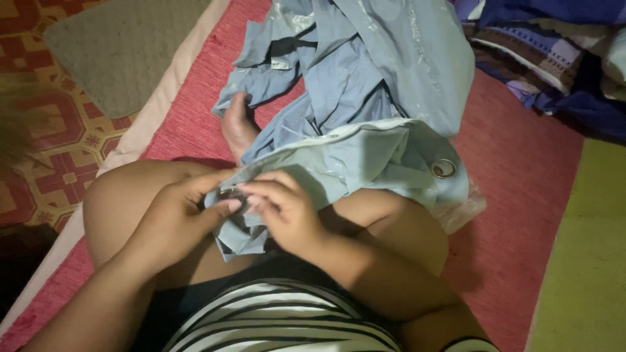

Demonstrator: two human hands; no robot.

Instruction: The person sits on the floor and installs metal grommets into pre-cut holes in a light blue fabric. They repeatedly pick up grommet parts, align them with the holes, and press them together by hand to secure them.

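Two hands meet over my lap, and what they work on is the biggest thing here: a large pale blue-grey curtain of thin shiny fabric, heaped on the red woven mat and trailing from the mat's far edge down across my crossed legs. It looks light and limp to me, soft enough to fold anywhere, with a sheen that suggests it will slide through a loose grip. I judge it best held by bunching a fold or pinching along the stiffer hemmed edge, where the doubled cloth gives more to bite on.

Near the mat's right side, on that hem, sits a small silver metal eyelet ring; it is rigid and would make a firm spot to grip.

My left hand is closed narrowly on the curtain's lower edge, thumb pressing the cloth against the fingers. My right hand pinches the same edge just beside it, fingertips curled in tight. Between them is a small dark round thing, perhaps another ring; I cannot tell for sure.

Beyond the mat's far right corner lies a crumpled blue and purple patterned blanket. Off the left edge rests a grey-green textured rug on patterned red floor tiles.
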